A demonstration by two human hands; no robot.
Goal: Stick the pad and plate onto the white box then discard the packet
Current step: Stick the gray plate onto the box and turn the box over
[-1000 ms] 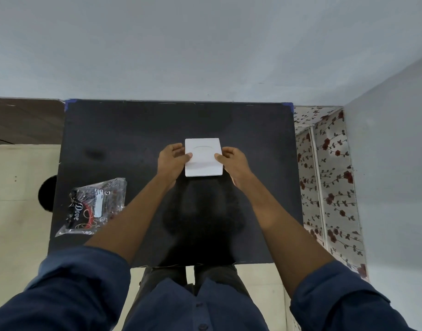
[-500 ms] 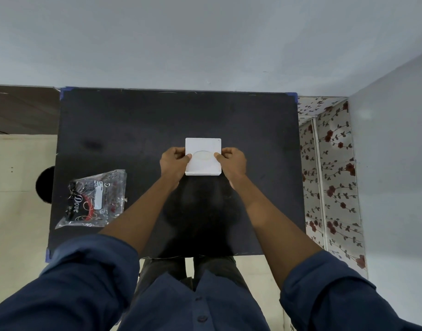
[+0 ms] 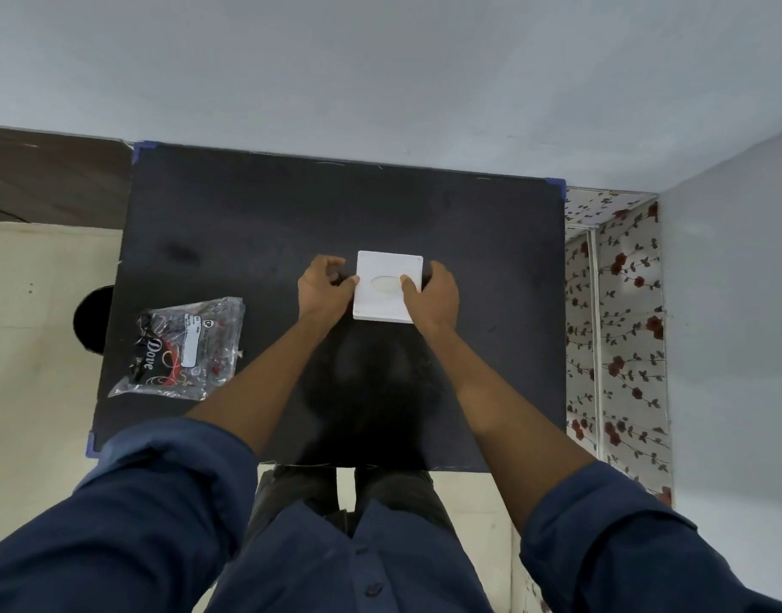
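The white box (image 3: 388,269) lies flat in the middle of the black table (image 3: 247,223). A pale oval pad (image 3: 384,283) sits on its top face. My right hand (image 3: 432,296) covers the box's right edge, thumb pressing beside the oval. My left hand (image 3: 323,286) rests at the box's left edge, its thumb tip touching the side and its fingers curled. A clear plastic packet (image 3: 183,347) with dark printed contents lies on the table's left part, apart from both hands. I cannot make out a separate plate.
The table stands against a pale wall (image 3: 380,73). A floral-patterned surface (image 3: 615,329) runs along the right of the table. A round black object (image 3: 90,320) shows on the cream floor at the table's left edge. My legs are under the near edge.
The view has shifted. My right thumb has moved further onto the box top beside the oval. My left hand's fingers have drawn back from the box's left edge.
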